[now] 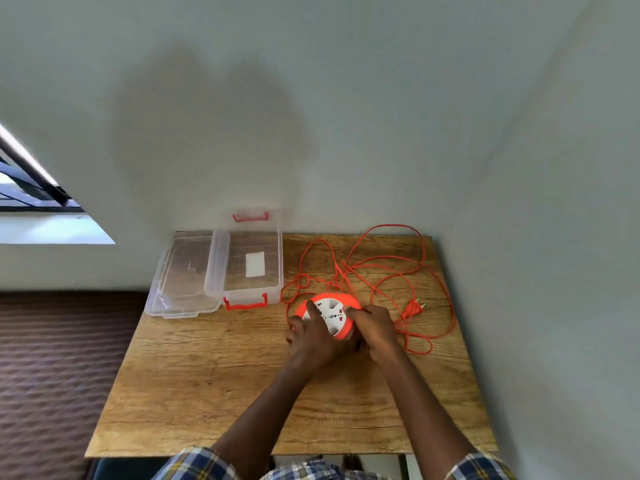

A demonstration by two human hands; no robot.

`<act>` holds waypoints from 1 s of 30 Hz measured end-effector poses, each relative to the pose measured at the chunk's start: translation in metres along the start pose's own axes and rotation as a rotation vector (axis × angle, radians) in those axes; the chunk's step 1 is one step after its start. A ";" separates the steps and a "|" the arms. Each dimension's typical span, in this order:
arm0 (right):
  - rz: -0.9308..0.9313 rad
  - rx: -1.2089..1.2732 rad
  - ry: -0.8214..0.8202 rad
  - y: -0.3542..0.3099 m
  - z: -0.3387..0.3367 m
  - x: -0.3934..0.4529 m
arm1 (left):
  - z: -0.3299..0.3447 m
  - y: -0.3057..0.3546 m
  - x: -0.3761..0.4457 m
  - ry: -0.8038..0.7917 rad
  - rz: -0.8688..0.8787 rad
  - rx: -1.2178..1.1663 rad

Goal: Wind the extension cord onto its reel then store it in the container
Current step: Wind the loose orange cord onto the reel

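An orange reel (332,315) with a white socket face sits on the wooden table (214,386), tilted toward me. My left hand (313,336) grips its left side, index finger lying across the white face. My right hand (375,327) holds the reel's right edge, where the orange cord (381,268) meets it. The cord lies in loose tangled loops over the table's far right, ending in an orange plug (414,309). A clear plastic container (247,268) with red latches stands open at the far left of the table.
The container's clear lid (181,278) lies flat to its left, overhanging the table's left edge. A pale wall runs along the far and right sides of the table. A brown ribbed surface (52,358) lies below on the left.
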State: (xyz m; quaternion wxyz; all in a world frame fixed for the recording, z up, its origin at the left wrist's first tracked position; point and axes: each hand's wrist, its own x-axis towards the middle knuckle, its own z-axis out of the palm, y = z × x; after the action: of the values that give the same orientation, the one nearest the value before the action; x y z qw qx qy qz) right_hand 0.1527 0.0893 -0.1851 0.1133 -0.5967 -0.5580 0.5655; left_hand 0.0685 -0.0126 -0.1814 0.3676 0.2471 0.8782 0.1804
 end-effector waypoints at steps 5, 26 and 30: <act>-0.008 0.094 0.023 -0.046 -0.017 -0.010 | -0.047 0.029 -0.008 -0.111 0.066 -0.020; 0.269 1.121 -0.628 -0.153 0.022 -0.098 | -0.186 0.027 0.001 -0.462 0.540 -1.508; 0.233 0.841 -0.771 -0.168 0.017 -0.086 | -0.198 0.035 0.006 -0.346 0.593 -1.419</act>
State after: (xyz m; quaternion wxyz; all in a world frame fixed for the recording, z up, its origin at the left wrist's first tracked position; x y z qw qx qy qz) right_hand 0.0713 0.0716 -0.0152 0.0660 -0.3089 -0.2173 0.9236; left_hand -0.0704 -0.0075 -0.0354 0.5057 0.2018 0.3810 0.7473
